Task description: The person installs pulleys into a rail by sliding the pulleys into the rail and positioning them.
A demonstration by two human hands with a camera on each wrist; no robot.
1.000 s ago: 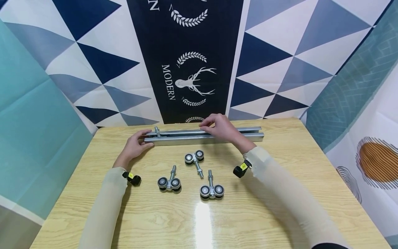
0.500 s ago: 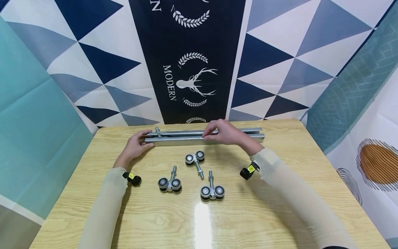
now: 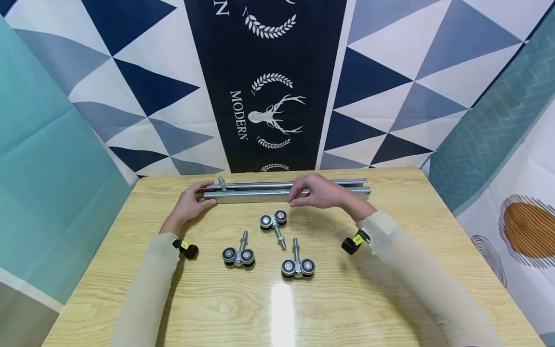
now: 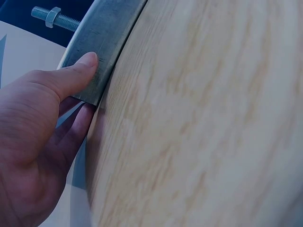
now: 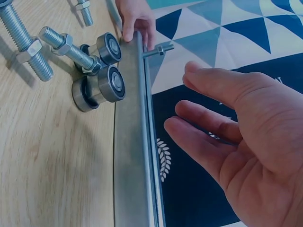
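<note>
My left hand (image 3: 187, 203) grips the left end of a long metal rail (image 3: 247, 197), thumb on the near face and fingers around the end in the left wrist view. A threaded bolt with a nut (image 3: 222, 184) stands up from the rail's slot close to that hand. Above the rail's middle is my right hand (image 3: 321, 192), holding nothing, thumb and fingers apart in the right wrist view. Below it on the table lies a roller (image 3: 266, 221) with paired black-and-silver wheels and a threaded stem. Two similar rollers lie nearer: a left roller (image 3: 239, 258) and a right roller (image 3: 297, 268).
The wooden table (image 3: 208, 308) ends at a patterned wall cloth (image 3: 277, 58) just behind the rail. A teal cloth (image 3: 52, 159) hangs at the left, and a white printed cloth (image 3: 511, 212) at the right.
My right hand has moved toward me and slightly right, from the rail's slot to over its near edge. My left hand keeps its grip; the rollers lie as before.
</note>
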